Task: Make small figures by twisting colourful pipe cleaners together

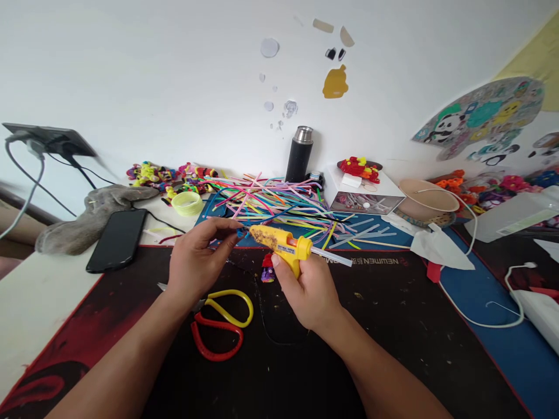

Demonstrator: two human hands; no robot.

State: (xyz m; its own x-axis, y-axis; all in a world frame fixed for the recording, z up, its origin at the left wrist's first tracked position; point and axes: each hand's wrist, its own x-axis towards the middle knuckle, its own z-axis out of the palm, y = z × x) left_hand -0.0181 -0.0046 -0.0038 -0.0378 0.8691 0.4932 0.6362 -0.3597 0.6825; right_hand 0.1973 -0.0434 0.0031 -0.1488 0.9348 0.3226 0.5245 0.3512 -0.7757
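Observation:
My right hand point(312, 285) is wrapped round the handle of a yellow glue gun point(279, 240), its nozzle aimed left. A clear glue stick point(336, 257) juts from the gun's rear. Between the fingertips of my left hand point(198, 256) is a small blue pipe cleaner piece point(241, 233), right at the nozzle; whether they touch I cannot tell. Beneath the gun, a small red and purple fuzzy piece point(268, 270) lies on the mat. Scissors point(225, 320) with one yellow and one red handle rest below my left hand, blades partly hidden by the wrist.
Colourful pipe cleaners point(266, 203) are heaped at the back, before a black thermos point(300, 154). A phone point(117, 240) and a tape roll point(187, 203) sit left. To the right are a white drawer box point(364, 198), a beige bowl point(428, 195) and a white cable point(480, 323).

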